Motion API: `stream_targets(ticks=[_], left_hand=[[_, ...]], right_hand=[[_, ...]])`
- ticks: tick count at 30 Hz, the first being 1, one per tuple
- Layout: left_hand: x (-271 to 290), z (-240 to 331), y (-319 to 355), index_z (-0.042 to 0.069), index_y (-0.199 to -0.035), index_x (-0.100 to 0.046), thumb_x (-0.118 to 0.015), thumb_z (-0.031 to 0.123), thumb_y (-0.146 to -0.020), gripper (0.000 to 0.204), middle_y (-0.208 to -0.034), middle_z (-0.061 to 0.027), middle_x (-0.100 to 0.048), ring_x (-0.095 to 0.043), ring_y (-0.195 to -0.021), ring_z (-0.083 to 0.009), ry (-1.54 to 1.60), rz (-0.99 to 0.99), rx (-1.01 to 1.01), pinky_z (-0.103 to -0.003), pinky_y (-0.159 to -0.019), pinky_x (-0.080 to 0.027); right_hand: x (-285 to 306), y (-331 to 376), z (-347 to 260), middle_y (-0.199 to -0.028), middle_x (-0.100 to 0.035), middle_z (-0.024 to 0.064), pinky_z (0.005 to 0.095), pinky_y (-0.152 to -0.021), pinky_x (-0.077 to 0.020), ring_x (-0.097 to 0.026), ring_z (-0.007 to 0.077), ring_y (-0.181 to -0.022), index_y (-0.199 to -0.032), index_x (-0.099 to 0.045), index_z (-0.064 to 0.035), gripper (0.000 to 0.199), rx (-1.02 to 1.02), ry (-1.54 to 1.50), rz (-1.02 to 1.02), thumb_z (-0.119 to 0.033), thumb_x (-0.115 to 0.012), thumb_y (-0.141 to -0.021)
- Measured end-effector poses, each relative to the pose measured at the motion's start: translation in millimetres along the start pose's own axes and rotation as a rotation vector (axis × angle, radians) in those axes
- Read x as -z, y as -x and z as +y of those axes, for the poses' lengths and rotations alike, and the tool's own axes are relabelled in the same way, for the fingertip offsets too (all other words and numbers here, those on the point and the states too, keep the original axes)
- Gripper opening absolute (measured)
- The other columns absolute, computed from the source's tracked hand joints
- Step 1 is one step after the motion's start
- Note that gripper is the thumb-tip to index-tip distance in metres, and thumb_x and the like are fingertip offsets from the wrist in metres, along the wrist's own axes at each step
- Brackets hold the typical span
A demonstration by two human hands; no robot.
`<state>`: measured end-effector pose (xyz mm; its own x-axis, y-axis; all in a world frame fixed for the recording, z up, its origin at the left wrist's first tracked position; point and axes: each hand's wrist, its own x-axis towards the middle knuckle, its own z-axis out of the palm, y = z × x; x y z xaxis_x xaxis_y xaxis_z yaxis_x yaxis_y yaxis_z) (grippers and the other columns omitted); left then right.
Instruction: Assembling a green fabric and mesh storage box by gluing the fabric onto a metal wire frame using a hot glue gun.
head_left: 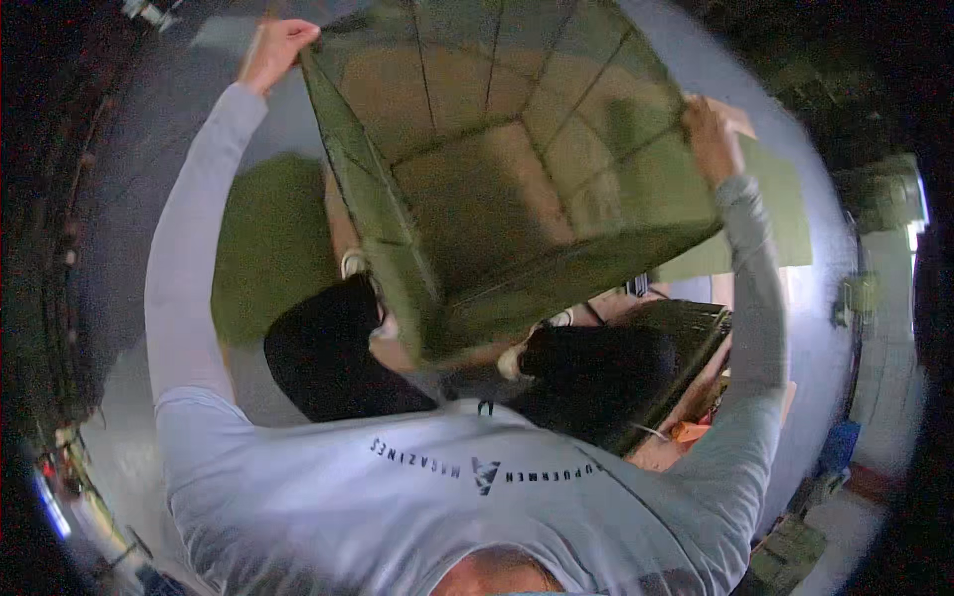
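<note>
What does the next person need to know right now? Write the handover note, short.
Left hand grips the net's upper left corner; right hand grips its right edge. The green net is held up, spread in front of the body, its lower end sagging toward the knees. A second dark net lies on the floor by the right leg. Done: net lifted and spread. Left: cannot tell from this view.

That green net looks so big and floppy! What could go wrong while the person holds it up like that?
The left hand and right hand grip only the top corners of the large green mesh netting panel, so it might slip or sag. It hides the floor and both feet, so the person could trip on the folded green netting nearby.
</note>
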<state>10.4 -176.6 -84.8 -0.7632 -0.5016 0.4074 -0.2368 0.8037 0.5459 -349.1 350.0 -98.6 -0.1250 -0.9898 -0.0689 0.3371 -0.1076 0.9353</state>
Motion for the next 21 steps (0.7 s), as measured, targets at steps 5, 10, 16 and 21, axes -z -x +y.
stream_targets(ticks=[5, 10, 16, 21], left_hand=[[59, 38, 127, 0.000, -0.096, -0.069, -0.063, 0.028, -0.090, 0.030, -0.081, -0.0061, -0.071, -0.061, -0.074, -0.0074, -0.069, 0.069, 0.158, -0.026, -0.069, -0.048], [94, 80, 116, 0.001, -0.105, -0.068, -0.056, 0.037, -0.093, 0.039, -0.095, -0.0101, -0.071, -0.064, -0.087, -0.0118, -0.689, -0.395, 0.479, -0.027, -0.078, -0.048], [47, 47, 87, -0.003, -0.136, -0.041, -0.050, 0.044, -0.095, 0.063, -0.129, -0.0224, -0.053, -0.049, -0.123, -0.0283, 0.151, -0.094, 0.206, -0.034, -0.101, -0.037], [52, 66, 111, -0.007, -0.137, -0.036, -0.049, 0.044, -0.096, 0.067, -0.129, -0.0256, -0.051, -0.049, -0.121, -0.0316, -0.148, -0.141, -0.021, -0.036, -0.102, -0.036]], right_hand=[[-5, -91, 42, -0.105, -0.063, 0.0088, 0.0372, -0.082, -0.0474, -0.059, 0.0276, -0.097, -0.114, -0.058, -0.0055, 0.028, -0.533, -1.661, -0.126, -0.024, -0.048, -0.095], [25, -131, 49, -0.095, -0.067, 0.0131, 0.0362, -0.072, -0.0515, -0.064, 0.0306, -0.087, -0.119, -0.057, -0.0099, 0.029, -0.661, -1.592, 0.287, -0.023, -0.053, -0.093], [76, -140, 86, -0.090, -0.068, 0.0165, 0.0425, -0.077, -0.0497, -0.065, 0.0371, -0.080, -0.122, -0.057, -0.0116, 0.035, -0.782, -1.763, 0.306, -0.029, -0.056, -0.092], [94, -136, 126, -0.104, -0.067, 0.0135, 0.0447, -0.081, -0.0492, -0.064, 0.0373, -0.090, -0.113, -0.061, -0.0112, 0.031, -0.716, -1.955, 0.564, -0.032, -0.052, -0.092]])
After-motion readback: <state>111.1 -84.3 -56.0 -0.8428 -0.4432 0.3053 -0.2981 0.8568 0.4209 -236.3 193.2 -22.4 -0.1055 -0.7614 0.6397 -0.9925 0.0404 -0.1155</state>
